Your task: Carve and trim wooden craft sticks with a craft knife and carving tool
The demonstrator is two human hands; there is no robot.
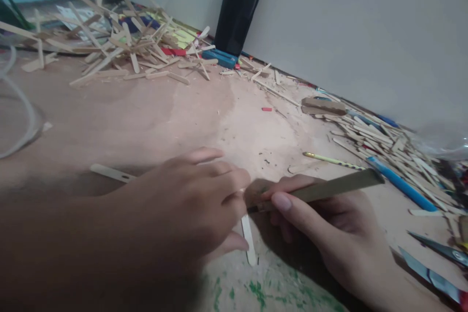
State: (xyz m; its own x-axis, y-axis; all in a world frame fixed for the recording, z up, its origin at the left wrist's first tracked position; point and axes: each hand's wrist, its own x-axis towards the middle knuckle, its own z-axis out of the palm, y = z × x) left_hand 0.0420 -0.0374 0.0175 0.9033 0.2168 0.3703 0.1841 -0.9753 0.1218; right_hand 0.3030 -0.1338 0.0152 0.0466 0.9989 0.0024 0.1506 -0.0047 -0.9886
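Pinning a wooden stick (249, 243) flat on the board (146, 117), the left hand (183, 204) is gripping it between bent fingers and thumb. The right hand (329, 236) is wrapping tightly around an olive cutter (331, 188), its tip meeting the stick beside the left fingertips. Scissors (429, 275) are lying at the right edge.

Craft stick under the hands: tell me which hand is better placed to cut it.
Right, probably. The right hand holds the cutter with its tip at the craft stick. The left hand is closed over the stick, holding it down on the board.
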